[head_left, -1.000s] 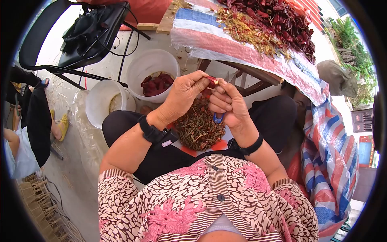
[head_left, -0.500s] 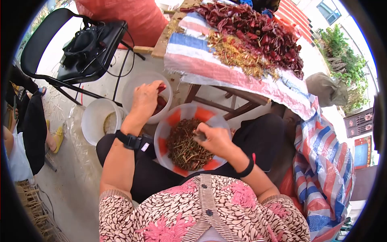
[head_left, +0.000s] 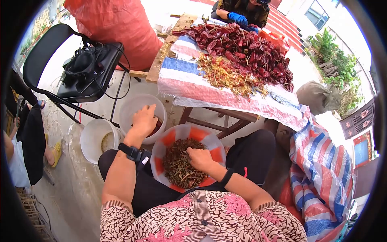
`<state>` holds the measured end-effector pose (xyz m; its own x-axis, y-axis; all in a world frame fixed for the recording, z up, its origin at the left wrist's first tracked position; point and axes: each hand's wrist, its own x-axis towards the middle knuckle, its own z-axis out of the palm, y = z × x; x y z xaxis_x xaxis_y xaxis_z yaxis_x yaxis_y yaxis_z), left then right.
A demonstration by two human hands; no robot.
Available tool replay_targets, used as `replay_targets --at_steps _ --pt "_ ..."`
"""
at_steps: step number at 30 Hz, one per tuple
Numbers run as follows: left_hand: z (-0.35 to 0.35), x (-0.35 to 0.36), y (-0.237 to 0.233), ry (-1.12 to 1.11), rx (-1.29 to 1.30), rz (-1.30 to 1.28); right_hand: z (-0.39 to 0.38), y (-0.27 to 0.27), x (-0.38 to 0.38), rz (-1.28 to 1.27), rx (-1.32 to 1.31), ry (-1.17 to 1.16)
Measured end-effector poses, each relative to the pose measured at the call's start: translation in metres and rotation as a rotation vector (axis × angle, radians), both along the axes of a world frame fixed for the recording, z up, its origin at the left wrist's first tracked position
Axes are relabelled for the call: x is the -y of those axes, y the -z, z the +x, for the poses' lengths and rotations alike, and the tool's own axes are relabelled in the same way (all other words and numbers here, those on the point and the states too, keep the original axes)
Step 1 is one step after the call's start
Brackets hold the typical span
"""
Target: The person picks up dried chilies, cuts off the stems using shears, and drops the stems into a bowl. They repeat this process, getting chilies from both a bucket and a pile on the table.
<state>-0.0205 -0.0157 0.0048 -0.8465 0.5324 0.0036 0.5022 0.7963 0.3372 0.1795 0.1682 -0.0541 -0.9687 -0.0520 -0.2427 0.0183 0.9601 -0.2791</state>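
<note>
One worktop [head_left: 154,72], covered by a striped sheet [head_left: 183,86], dominates the site ahead of me. A large red sack [head_left: 117,34] stands behind a black folding chair [head_left: 35,60]. Dried red peppers [head_left: 244,48] are heaped on the sheet, with yellow debris [head_left: 225,74] along their near side; a co-worker's blue-gloved hand [head_left: 237,18] is at the far edge. An orange-and-white basin [head_left: 215,152] sits between my legs, holding dry stems [head_left: 179,173]. Just beyond it is the farther tub [head_left: 133,107], with dark red pieces [head_left: 157,126] inside; the nearer tub [head_left: 89,141] stands to its left.

Risks noted: a shift of either leg could tip the basin and spill the stems. A low pass of the left forearm could catch a tub rim. The sheet's hanging edge, if snagged by a knee, could drag peppers down. A loose grip could drop red pieces among the stems.

Pose: my hands are apart. The left hand [head_left: 142,123] reaches forward over the farther tub, fingers parted, nothing visible in them. The right hand [head_left: 200,159] is lower, palm down over the stems, elbow bent outward; whether its fingertips grip anything I cannot tell
</note>
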Motion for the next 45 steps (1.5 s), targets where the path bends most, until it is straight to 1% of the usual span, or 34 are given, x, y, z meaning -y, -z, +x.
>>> replay_targets --at_steps 2,3,6,9,10,12,14,15,16,17,19,20,22,26,29,33,36,37,40,44,45 --pt "0.001 -0.004 -0.006 0.016 0.063 -0.015 -0.001 0.000 0.005 -0.034 0.088 0.042" --pt "0.002 -0.007 -0.010 0.026 0.078 -0.022 0.002 -0.005 0.005 -0.080 0.059 0.023" --pt "0.002 -0.011 -0.013 0.064 0.106 -0.049 0.000 -0.019 0.001 -0.099 0.021 0.066" --pt "-0.003 -0.015 -0.002 0.128 0.124 -0.121 -0.014 -0.073 -0.014 -0.143 -0.025 0.207" --pt "-0.004 -0.017 0.000 0.150 0.153 -0.166 -0.020 -0.076 -0.029 -0.171 -0.155 0.253" --pt "-0.005 -0.021 0.004 0.196 0.189 -0.208 -0.034 -0.112 -0.058 -0.212 -0.363 0.383" --pt "-0.004 -0.023 0.009 0.245 0.201 -0.206 -0.055 -0.125 -0.105 -0.071 -0.562 0.415" --pt "-0.003 -0.025 0.007 0.247 0.217 -0.215 -0.066 -0.135 -0.128 -0.050 -0.627 0.413" --pt "-0.001 -0.027 0.002 0.250 0.232 -0.224 -0.077 -0.139 -0.155 0.050 -0.660 0.440" --pt "0.000 -0.029 -0.001 0.252 0.246 -0.232 -0.088 -0.149 -0.174 0.191 -0.647 0.486" --pt "-0.001 -0.033 -0.003 0.279 0.260 -0.258 -0.111 -0.152 -0.219 0.327 -0.630 0.551" --pt "-0.002 -0.035 -0.004 0.291 0.266 -0.270 -0.124 -0.149 -0.243 0.347 -0.612 0.553" --pt "-0.002 -0.041 -0.006 0.313 0.287 -0.287 -0.145 -0.151 -0.270 0.334 -0.562 0.592" --pt "-0.005 -0.044 -0.007 0.362 0.293 -0.269 -0.173 -0.133 -0.309 0.388 -0.525 0.524" --pt "-0.007 -0.045 -0.007 0.382 0.300 -0.249 -0.183 -0.126 -0.319 0.423 -0.444 0.502" --pt "-0.006 -0.046 -0.005 0.400 0.274 -0.258 -0.180 -0.143 -0.303 0.446 -0.428 0.588" --pt "-0.004 -0.047 -0.006 0.421 0.307 -0.255 -0.174 -0.144 -0.305 0.326 -0.422 0.602" --pt "-0.004 -0.048 -0.005 0.428 0.324 -0.263 -0.172 -0.141 -0.307 0.231 -0.457 0.569" --pt "-0.003 -0.048 -0.005 0.430 0.334 -0.275 -0.178 -0.140 -0.305 0.231 -0.410 0.516" --pt "-0.003 -0.045 -0.002 0.426 0.345 -0.277 -0.187 -0.129 -0.310 0.394 -0.498 0.490" --pt "-0.003 -0.043 -0.003 0.418 0.347 -0.262 -0.187 -0.133 -0.306 0.408 -0.472 0.518"
